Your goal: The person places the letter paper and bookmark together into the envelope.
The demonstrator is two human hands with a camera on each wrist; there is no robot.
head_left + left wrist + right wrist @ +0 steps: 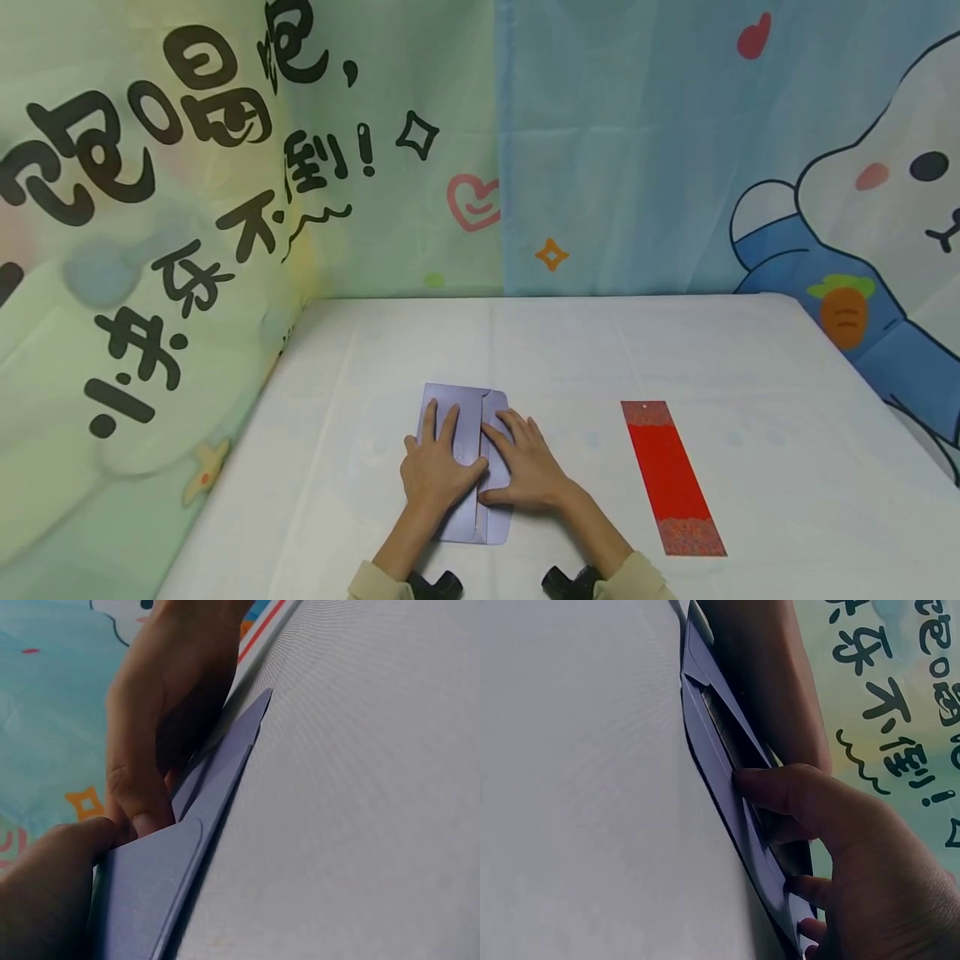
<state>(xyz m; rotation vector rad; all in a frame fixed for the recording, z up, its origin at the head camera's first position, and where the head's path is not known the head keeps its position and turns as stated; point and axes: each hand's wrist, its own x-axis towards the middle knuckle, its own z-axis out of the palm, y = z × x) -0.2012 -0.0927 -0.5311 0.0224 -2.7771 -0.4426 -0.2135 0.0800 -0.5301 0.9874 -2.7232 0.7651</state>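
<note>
A light purple folded card [469, 421], like a flat envelope with a narrow side flap [496, 527], lies on the white table. My left hand [437, 471] rests on its wide panel with fingers spread forward and the thumb at the flap's edge. From the other side my right hand [531, 467] touches the flap, thumb and fingers apart along it. A dark gap runs between flap and panel in the right wrist view, where the right thumb [769, 787] presses near the flap's edge. The left wrist view shows the card [161, 877] standing slightly raised along its folds.
To the right on the white table [570, 350] lies a long red strip [667, 475] with patterned ends. A printed cloth [615, 167] hangs behind the table, and another printed side [67, 350] rises at the left. Black wrist gear [573, 582] sits at the cuffs.
</note>
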